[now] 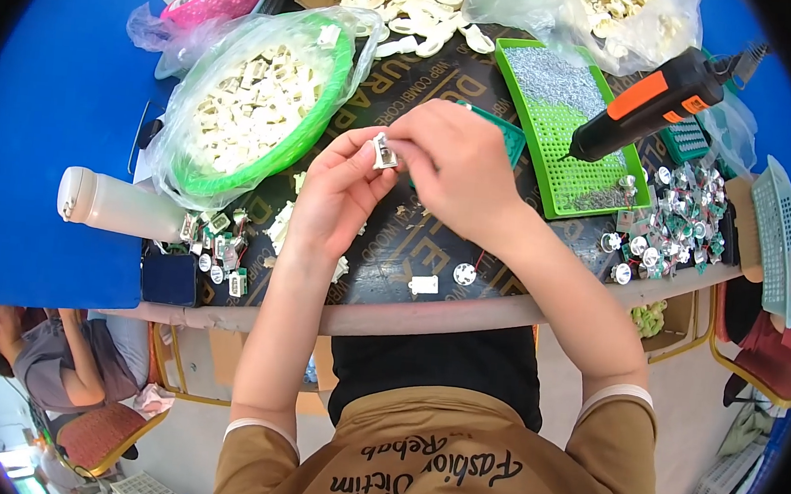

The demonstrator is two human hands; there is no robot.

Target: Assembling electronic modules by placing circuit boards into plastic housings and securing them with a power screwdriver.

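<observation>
Above the middle of the table, my left hand (343, 187) is closed, pinching a small white plastic housing (383, 152) between thumb and fingers. Dark and metallic bits show inside the housing. My right hand (458, 166) reaches over from the right, its thumb and fingertips closed against the housing's right side; anything else they pinch is hidden. Below the hands, near the table's front edge, lie a flat white plastic piece (423, 284) and a round white disc with a red wire (465, 274).
A green-rimmed basin (332, 79) of white plastic parts stands left. A black-and-orange electric screwdriver (648, 104) hangs over a green tray (549, 189) of screws. Small wired assemblies (671, 222) pile up at right, others (219, 247) at left by a white bottle (120, 202). A person (80, 361) sits nearby.
</observation>
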